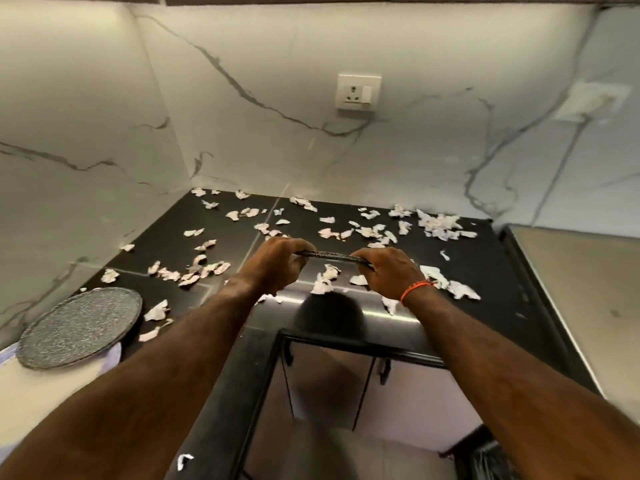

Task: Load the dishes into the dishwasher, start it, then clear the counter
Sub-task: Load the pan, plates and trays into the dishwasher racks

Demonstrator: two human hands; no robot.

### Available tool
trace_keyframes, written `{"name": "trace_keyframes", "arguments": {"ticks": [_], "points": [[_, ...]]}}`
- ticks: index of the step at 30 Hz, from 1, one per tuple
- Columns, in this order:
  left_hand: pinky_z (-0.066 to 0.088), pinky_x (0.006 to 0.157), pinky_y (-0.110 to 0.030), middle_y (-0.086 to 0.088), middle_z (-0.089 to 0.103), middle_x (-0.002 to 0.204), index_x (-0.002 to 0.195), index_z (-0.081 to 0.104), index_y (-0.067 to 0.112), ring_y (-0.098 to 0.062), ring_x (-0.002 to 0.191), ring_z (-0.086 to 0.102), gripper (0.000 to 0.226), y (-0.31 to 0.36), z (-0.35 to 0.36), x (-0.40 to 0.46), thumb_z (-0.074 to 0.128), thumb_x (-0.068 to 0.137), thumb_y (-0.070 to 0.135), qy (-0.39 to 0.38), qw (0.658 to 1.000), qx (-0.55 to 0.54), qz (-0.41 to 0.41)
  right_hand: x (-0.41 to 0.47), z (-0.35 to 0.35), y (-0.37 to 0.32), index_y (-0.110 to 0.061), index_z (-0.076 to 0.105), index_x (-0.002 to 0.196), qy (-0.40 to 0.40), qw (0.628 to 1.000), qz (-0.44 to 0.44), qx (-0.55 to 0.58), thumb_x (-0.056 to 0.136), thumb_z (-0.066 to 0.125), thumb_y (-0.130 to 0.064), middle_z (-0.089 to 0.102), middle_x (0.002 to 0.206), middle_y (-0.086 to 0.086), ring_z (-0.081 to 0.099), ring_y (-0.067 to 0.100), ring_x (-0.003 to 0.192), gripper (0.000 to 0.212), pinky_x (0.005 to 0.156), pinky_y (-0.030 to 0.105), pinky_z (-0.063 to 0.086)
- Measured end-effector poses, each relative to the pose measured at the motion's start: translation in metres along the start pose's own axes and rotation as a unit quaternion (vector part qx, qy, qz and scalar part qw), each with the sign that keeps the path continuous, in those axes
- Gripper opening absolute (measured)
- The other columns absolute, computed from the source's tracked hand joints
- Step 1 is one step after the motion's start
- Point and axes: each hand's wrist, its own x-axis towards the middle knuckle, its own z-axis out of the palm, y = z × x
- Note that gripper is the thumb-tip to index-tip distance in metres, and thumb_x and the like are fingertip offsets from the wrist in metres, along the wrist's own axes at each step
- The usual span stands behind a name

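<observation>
Both my hands hold a speckled grey plate (330, 255) edge-on above the black counter (485, 271). My left hand (277, 261) grips its left rim and my right hand (388, 268) grips its right rim; an orange band is on that wrist. Several torn white paper scraps (438, 223) lie scattered over the counter, more of them toward the back right. A second speckled grey plate (81, 327) lies flat at the counter's left end, partly over a pale cloth (112, 355). Below the counter edge an opening with a dark frame (346, 337) shows.
Marble-look walls close the corner at the back and left. A wall socket (358, 91) sits above the counter. A beige surface (588, 289) adjoins the counter on the right. One paper scrap (183, 460) lies low at the counter's front edge.
</observation>
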Motion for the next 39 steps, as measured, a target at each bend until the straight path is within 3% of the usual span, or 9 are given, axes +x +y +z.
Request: {"name": "trace_keyframes", "arguments": {"ticks": [3, 10, 13, 18, 22, 25, 29, 32, 39], "points": [[0.055, 0.089, -0.026, -0.004, 0.076, 0.113, 0.124, 0.071, 0.014, -0.017, 0.102, 0.071, 0.034, 0.029, 0.016, 0.008, 0.066, 0.091, 0.004, -0.056, 0.998, -0.007, -0.002, -0.048, -0.026, 0.016, -0.021, 0.071, 0.12, 0.011, 0.999, 0.032, 0.004, 0.094, 0.062, -0.016, 0.076, 0.103, 0.004, 0.071, 0.024, 0.091, 0.028, 0.08, 0.034, 0.055], [0.055, 0.075, -0.032, -0.003, 0.075, 0.104, 0.112, 0.072, 0.015, -0.021, 0.091, 0.07, 0.021, 0.127, 0.075, 0.004, 0.063, 0.096, 0.005, -0.09, 0.993, -0.021, 0.074, -0.188, -0.079, 0.03, -0.019, 0.074, 0.106, 0.039, 0.991, 0.126, 0.008, 0.088, 0.061, -0.026, 0.075, 0.094, 0.003, 0.068, 0.023, 0.084, 0.023, 0.077, 0.037, 0.055], [0.056, 0.082, -0.033, -0.005, 0.075, 0.108, 0.115, 0.072, 0.012, -0.023, 0.095, 0.07, 0.024, 0.187, 0.113, -0.003, 0.062, 0.095, 0.004, -0.094, 0.984, -0.034, 0.149, -0.255, -0.099, 0.034, -0.02, 0.072, 0.102, 0.044, 0.978, 0.204, 0.003, 0.081, 0.044, -0.037, 0.074, 0.091, 0.004, 0.067, 0.027, 0.081, 0.038, 0.071, 0.036, 0.051], [0.051, 0.093, -0.034, 0.001, 0.073, 0.121, 0.126, 0.068, 0.022, -0.021, 0.108, 0.066, 0.036, 0.279, 0.17, -0.011, 0.059, 0.092, 0.013, -0.12, 0.967, -0.055, 0.218, -0.362, -0.129, 0.051, -0.021, 0.065, 0.094, 0.042, 0.943, 0.328, -0.042, 0.08, 0.044, -0.037, 0.071, 0.084, 0.007, 0.064, 0.034, 0.079, 0.03, 0.066, 0.04, 0.049], [0.051, 0.099, -0.037, 0.001, 0.07, 0.126, 0.131, 0.064, 0.025, -0.023, 0.113, 0.064, 0.039, 0.343, 0.215, -0.007, 0.05, 0.095, 0.021, -0.18, 0.939, -0.056, 0.289, -0.438, -0.148, 0.064, -0.019, 0.064, 0.095, 0.036, 0.91, 0.407, -0.064, 0.078, 0.043, -0.039, 0.07, 0.087, 0.01, 0.064, 0.037, 0.082, 0.033, 0.067, 0.04, 0.05], [0.048, 0.099, -0.036, -0.002, 0.071, 0.123, 0.13, 0.066, 0.022, -0.023, 0.112, 0.064, 0.037, 0.386, 0.25, -0.006, 0.055, 0.095, 0.013, -0.215, 0.916, -0.07, 0.331, -0.488, -0.149, 0.068, -0.016, 0.064, 0.094, 0.034, 0.887, 0.455, -0.063, 0.081, 0.044, -0.039, 0.069, 0.086, 0.012, 0.063, 0.037, 0.08, 0.033, 0.067, 0.038, 0.047], [0.046, 0.102, -0.036, -0.005, 0.07, 0.126, 0.131, 0.067, 0.02, -0.027, 0.116, 0.064, 0.038, 0.434, 0.31, -0.009, 0.057, 0.095, 0.012, -0.284, 0.882, -0.078, 0.367, -0.547, -0.14, 0.074, -0.015, 0.065, 0.106, 0.037, 0.856, 0.511, -0.071, 0.086, 0.047, -0.036, 0.069, 0.092, 0.012, 0.065, 0.035, 0.086, 0.034, 0.072, 0.038, 0.051], [0.046, 0.103, -0.037, -0.005, 0.069, 0.128, 0.13, 0.067, 0.019, -0.025, 0.116, 0.063, 0.037, 0.462, 0.357, -0.01, 0.056, 0.096, 0.009, -0.346, 0.85, -0.073, 0.391, -0.579, -0.12, 0.083, -0.019, 0.063, 0.117, 0.04, 0.833, 0.548, -0.059, 0.092, 0.053, -0.032, 0.07, 0.097, 0.009, 0.066, 0.029, 0.087, 0.03, 0.076, 0.039, 0.055], [0.05, 0.103, -0.037, -0.002, 0.071, 0.124, 0.129, 0.067, 0.019, -0.017, 0.112, 0.063, 0.041, 0.49, 0.49, -0.004, 0.051, 0.094, 0.005, -0.449, 0.769, -0.055, 0.451, -0.632, -0.037, 0.143, -0.022, 0.064, 0.113, 0.073, 0.765, 0.64, 0.001, 0.1, 0.046, -0.027, 0.07, 0.104, 0.006, 0.066, 0.027, 0.091, 0.022, 0.076, 0.036, 0.052]]}}
